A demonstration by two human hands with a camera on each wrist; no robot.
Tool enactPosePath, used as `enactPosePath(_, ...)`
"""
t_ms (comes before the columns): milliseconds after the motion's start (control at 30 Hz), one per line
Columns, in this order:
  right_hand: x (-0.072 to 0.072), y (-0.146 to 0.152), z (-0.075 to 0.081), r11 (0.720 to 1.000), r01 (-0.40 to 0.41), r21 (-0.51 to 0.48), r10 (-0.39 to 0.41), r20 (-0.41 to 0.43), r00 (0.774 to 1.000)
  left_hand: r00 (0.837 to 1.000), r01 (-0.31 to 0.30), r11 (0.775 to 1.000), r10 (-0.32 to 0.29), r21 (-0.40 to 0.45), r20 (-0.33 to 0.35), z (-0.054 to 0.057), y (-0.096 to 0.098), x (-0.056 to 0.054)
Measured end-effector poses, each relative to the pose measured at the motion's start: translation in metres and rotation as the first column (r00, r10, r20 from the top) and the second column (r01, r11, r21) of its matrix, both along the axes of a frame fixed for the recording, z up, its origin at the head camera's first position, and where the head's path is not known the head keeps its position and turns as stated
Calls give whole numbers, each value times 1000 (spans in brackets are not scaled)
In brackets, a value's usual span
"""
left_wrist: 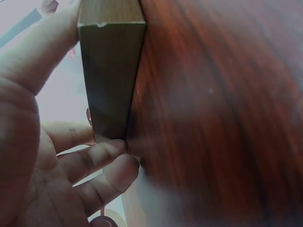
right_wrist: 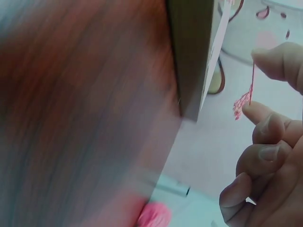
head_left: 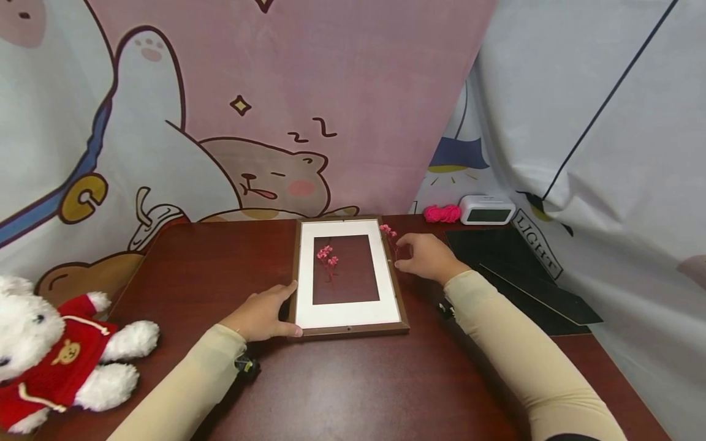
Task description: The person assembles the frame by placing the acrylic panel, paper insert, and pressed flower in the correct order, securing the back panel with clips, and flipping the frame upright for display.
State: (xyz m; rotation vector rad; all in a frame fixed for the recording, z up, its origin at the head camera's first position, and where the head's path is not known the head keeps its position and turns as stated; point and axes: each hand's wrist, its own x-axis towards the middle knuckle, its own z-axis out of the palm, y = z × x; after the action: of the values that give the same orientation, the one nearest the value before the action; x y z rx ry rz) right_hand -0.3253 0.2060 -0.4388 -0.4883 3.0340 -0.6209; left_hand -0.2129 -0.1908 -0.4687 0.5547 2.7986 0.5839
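Right hand [head_left: 427, 257]: thumb and forefinger pinch the thin stem of a pink dried flower sprig [head_left: 388, 233]; the other fingers are curled loosely beneath. The right wrist view shows the stem held between the two fingertips [right_wrist: 258, 111], with the blossom cluster hanging below the thumb. The sprig sits just off the right edge of the picture frame [head_left: 404, 306], beside its upper right corner.

Left hand [head_left: 261, 313]: laid flat against the frame's lower left corner, fingers nearly straight along the left edge, thumb along the bottom edge. It braces the frame; nothing is gripped.

Frame: brown wood with a white mat, lying flat on the dark red table [head_left: 353, 392] between the two hands. A second pink sprig [head_left: 328, 257] lies inside the mat opening.

Beyond the right hand: black sheets [head_left: 524, 275], touching a cloth edge with the printed word "LIGHT". Further out, a pink yarn ball [head_left: 442, 213] beside a small white clock [head_left: 487, 209]; its display is unreadable.

Far out past the left hand: a white plush bear [head_left: 52, 355] in a red shirt bearing a bear-face patch. Backdrop [head_left: 309, 92] printed "zZ".
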Motion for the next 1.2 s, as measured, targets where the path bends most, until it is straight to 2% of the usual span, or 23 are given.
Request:
enactPosePath(267,6,-35,-2,993,-116,37,116,0,993,1000,-6,1000,6,3,12,1,1,1)
enactPosePath(433,9,-57,-1,983,-149,107,146,36,989,1000,-12,1000,12,5,17,1,1,1)
enactPosePath(633,13,-79,1,971,-192,142,184,64,981,1000,-15,1000,15,5,18,2,1,1)
enactPosePath(967,18,-96,7,965,-197,173,180,107,978,1000,-17,1000,17,0,21,2,1,0)
enactPosePath(1200,17,-93,10,970,-183,161,163,131,978,1000,-17,1000,17,-3,21,3,2,1)
